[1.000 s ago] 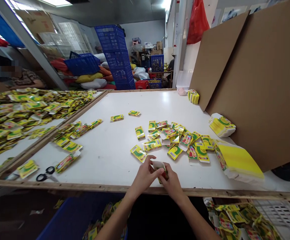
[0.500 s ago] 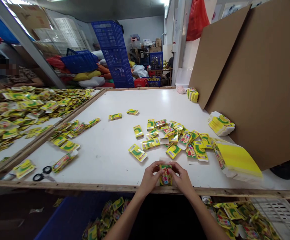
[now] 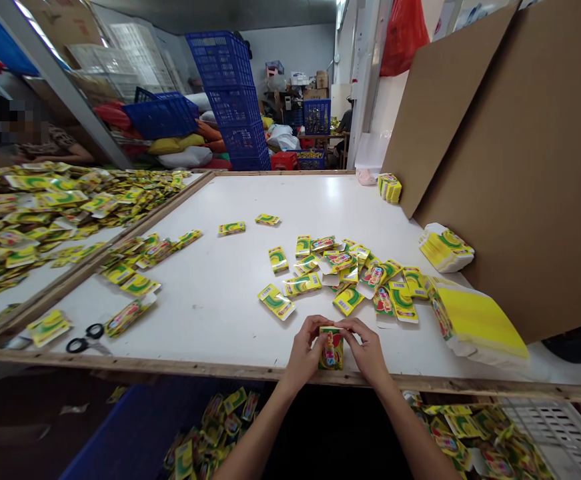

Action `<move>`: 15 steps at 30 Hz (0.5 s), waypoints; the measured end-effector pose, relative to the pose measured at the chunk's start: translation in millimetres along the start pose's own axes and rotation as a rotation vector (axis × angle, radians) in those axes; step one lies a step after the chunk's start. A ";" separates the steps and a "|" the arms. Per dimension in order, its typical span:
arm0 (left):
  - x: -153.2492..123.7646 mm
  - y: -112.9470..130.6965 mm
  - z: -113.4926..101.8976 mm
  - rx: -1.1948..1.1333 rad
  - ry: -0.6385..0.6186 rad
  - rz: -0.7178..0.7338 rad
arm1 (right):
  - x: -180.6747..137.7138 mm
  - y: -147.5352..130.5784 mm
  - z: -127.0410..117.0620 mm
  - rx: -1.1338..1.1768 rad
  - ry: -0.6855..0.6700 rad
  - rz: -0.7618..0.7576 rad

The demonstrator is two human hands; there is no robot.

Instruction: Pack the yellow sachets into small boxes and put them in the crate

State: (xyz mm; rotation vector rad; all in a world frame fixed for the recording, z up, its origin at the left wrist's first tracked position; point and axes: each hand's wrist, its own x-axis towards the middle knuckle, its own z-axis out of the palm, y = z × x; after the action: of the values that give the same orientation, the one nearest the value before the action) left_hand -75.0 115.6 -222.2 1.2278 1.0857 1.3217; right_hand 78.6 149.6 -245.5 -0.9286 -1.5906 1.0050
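A small green and yellow printed carton (image 3: 331,350) stands at the front edge of the white table (image 3: 210,320), between my two hands. My left hand (image 3: 306,347) grips its left side, with the thumb on the front face and the fingers near the top. My right hand (image 3: 365,347) is closed at the carton's upper right, fingertips pinching along its top edge. Just beyond the hands lies a loose heap of similar cartons (image 3: 347,263), some with white end flaps open. A large stack of flat yellow cartons (image 3: 480,323) leans to the right.
Black-handled scissors (image 3: 85,340) and a few cartons (image 3: 130,317) lie at the left. Past a wooden divider (image 3: 85,267) is a big pile of cartons (image 3: 45,207). Cardboard sheets (image 3: 510,167) stand on the right. A blue bin (image 3: 120,427) sits below the table edge. A co-worker sits far left.
My right thumb has moved off the carton's front face, and my right fingers have come together at its top edge. The top now looks closed. The view has shifted slightly.
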 end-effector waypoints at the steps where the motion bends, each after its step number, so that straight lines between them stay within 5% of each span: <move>1: -0.9 1.0 0.1 0.025 0.007 0.003 | -0.7 -2.0 -1.1 -0.019 -0.019 -0.022; 15: 8.3 0.0 7.9 0.156 0.198 -0.042 | 9.3 -15.0 5.5 -0.233 0.015 0.053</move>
State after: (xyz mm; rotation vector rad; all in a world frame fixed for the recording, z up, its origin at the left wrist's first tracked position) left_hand -67.1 123.8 -220.7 1.1983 1.3705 1.3682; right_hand 70.0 151.9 -229.3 -1.1384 -1.7031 0.8588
